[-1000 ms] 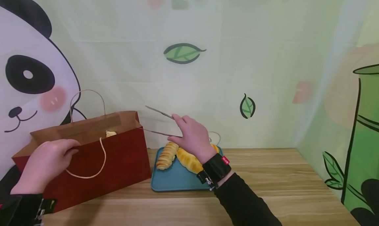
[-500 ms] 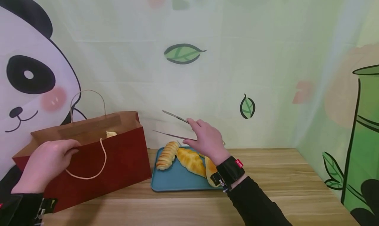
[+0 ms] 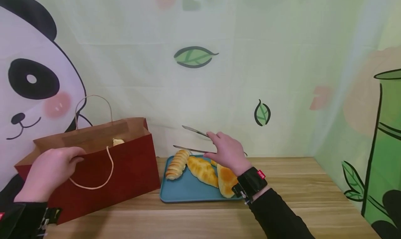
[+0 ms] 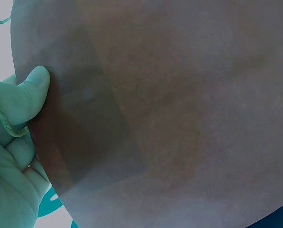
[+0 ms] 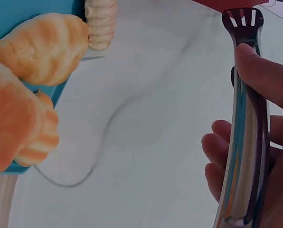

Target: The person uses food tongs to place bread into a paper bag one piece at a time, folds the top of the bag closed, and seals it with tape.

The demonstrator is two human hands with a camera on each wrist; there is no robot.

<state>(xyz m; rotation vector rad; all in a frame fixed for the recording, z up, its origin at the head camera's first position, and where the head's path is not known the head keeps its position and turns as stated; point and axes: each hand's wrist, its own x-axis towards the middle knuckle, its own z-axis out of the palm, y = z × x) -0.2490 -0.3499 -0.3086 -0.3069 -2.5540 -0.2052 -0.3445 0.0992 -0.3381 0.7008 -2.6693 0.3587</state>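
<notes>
My left hand pinches the front rim of a dark red paper bag, thumb on the brown inside in the left wrist view. A pale lump shows within the bag; its kind is hard to make out. Metal food tongs with a slotted tip are held by my right hand, their arms spread with nothing between them. That hand hovers above the blue tray. On the tray lie a ridged bread roll, a golden bread and a rounded bun; another piece is partly hidden behind.
The bag stands on the wooden table, left of the tray, its two cord handles loose. A cloth backdrop with printed leaves and a panda rises behind the table. Bare tabletop extends right of the tray.
My right hand has moved right and slightly down with the tongs, away from the bag and over the tray, uncovering more bread. The left hand keeps its grip on the bag.
</notes>
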